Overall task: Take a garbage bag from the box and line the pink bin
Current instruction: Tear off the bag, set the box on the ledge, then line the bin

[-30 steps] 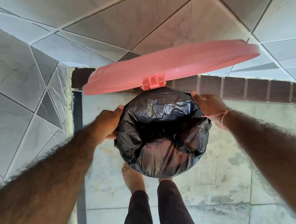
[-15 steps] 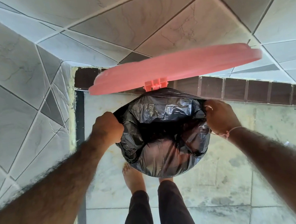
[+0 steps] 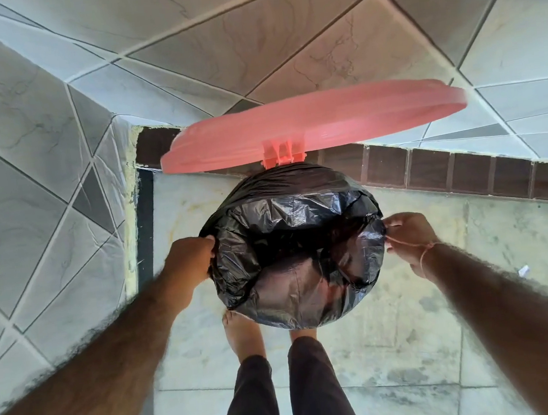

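- We see the black garbage bag [image 3: 296, 259] already spread over the mouth of the pink bin, its crinkled plastic folded over the rim all the way round, so the bin's own wall is hidden from us.
- The bag sits at the centre of the view, sagging inward into a dark hollow in the middle.
- Our left hand [image 3: 188, 262] is at the bag's 9 o'clock edge, fingers curled closed on the plastic there.
- Our right hand [image 3: 411, 238] is at the bag's 3 o'clock edge, fingertips pinching a fold of the plastic; a thin thread bracelet [image 3: 427, 252] circles that wrist.
- The pink lid [image 3: 318, 123] stands tipped open at the bin's 12 o'clock side, joined by its hinge [image 3: 282, 154] just above the bag's far edge.
- Our bare feet stand on the pale stone floor [image 3: 415, 344] at the bin's 6 o'clock; the left foot [image 3: 244, 335] shows plainly, the other is mostly hidden beneath the bag.
- Dark trousers [image 3: 282, 399] cover both legs.
- Tiled walls [image 3: 41, 157] meet in a corner at 11 o'clock, behind the lid.
- A small white scrap [image 3: 524, 271] lies on the floor at 3 o'clock, well apart from the bin.
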